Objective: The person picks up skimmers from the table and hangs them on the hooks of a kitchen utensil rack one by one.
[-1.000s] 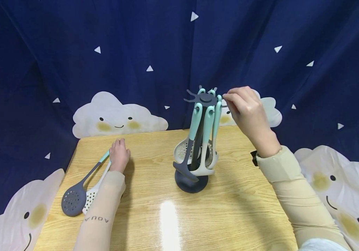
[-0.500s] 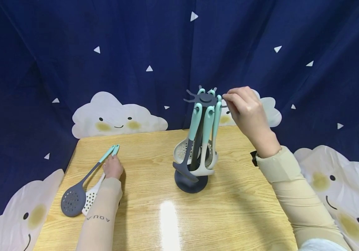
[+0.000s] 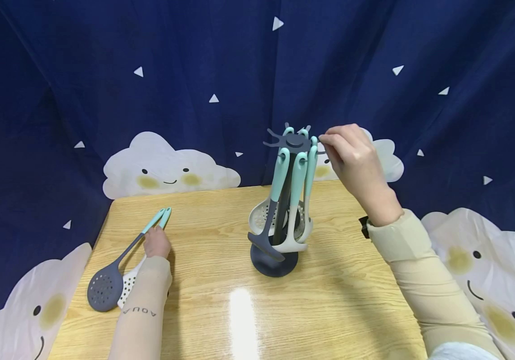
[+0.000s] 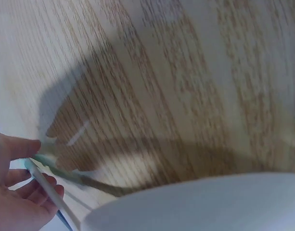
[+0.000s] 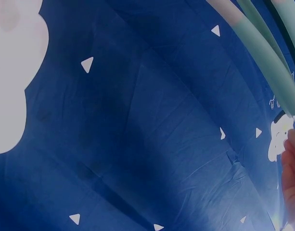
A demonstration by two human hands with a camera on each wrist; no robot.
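Observation:
In the head view my left hand [image 3: 157, 243] is around the handle of a white slotted turner [image 3: 129, 285] on the table. The left wrist view shows the thumb and curled fingers of the left hand [image 4: 22, 185] about the thin handle [image 4: 56, 197]. A dark grey skimmer [image 3: 105, 287] with a mint handle lies close beside it. My right hand [image 3: 352, 155] pinches a hook of the dark utensil stand [image 3: 274, 262] at its top. In the right wrist view only part of the right hand [image 5: 292, 163] shows, at the edge.
Several mint-handled utensils hang round the stand, among them a dark grey one [image 3: 280, 175] and a white one [image 3: 299, 177] in front. The wooden table [image 3: 212, 310] ends at the back against a blue curtain [image 3: 194, 60] with cloud figures.
My left hand has slid down along the turner's handle toward me, uncovering its mint end. My right hand and the stand have stayed in place.

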